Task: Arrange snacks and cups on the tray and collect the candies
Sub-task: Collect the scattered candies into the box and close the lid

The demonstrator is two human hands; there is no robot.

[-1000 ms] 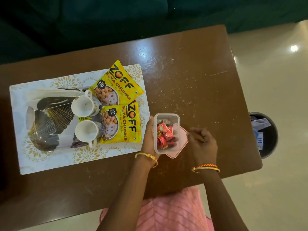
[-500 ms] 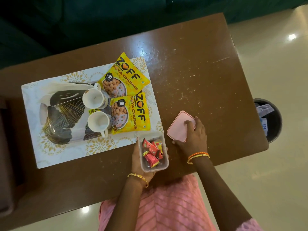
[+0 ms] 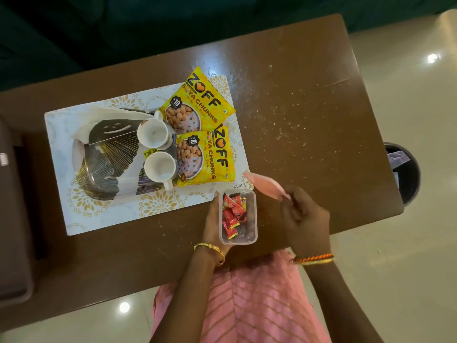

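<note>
A clear plastic box (image 3: 250,237) holding several red-wrapped candies (image 3: 231,214) is near the table's front edge, with my left hand (image 3: 212,225) gripping its left side. My right hand (image 3: 305,219) holds the pink lid (image 3: 264,184) tilted in the air just right of the box. On the white floral tray (image 3: 99,216) lie two yellow soya chunk packets (image 3: 197,105) (image 3: 210,157) and two white cups (image 3: 152,133) (image 3: 160,167), beside a silver-patterned wrapped item (image 3: 103,157).
The brown table (image 3: 309,107) is bare and speckled on its right half. A dark waste bin (image 3: 405,172) stands on the floor off the right edge. A dark object (image 3: 12,219) sits at the far left. My pink clothing (image 3: 247,305) is below the table.
My right hand has lifted the pink lid off the table and tilted it toward the box. My left hand keeps holding the candy box. The camera view shifted slightly.
</note>
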